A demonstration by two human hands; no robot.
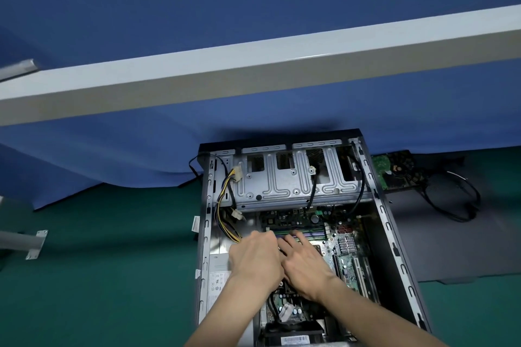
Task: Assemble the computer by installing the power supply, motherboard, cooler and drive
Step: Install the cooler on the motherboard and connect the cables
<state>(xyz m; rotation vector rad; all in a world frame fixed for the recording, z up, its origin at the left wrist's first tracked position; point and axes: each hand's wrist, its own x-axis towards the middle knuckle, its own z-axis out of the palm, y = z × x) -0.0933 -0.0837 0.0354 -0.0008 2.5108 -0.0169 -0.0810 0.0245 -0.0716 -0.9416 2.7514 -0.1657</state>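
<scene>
Hands meet low inside your black steel tower case (380, 236), which lies open on its side. Your left hand (255, 257) is knuckles-up, fingers bent down over something I cannot make out. Your right hand (306, 265) touches it and lays straight fingers on the green motherboard (348, 250) by the memory slots (313, 233). That board is probably stiff but fragile, so press only on bare edges, never on chips or the small silver finned heatsink (346, 243). The grey metal power supply (218, 276) sits against the left wall and looks heavy and rigid. The bare hard drive (387, 174) lies outside the right wall; take it by its sides.
</scene>
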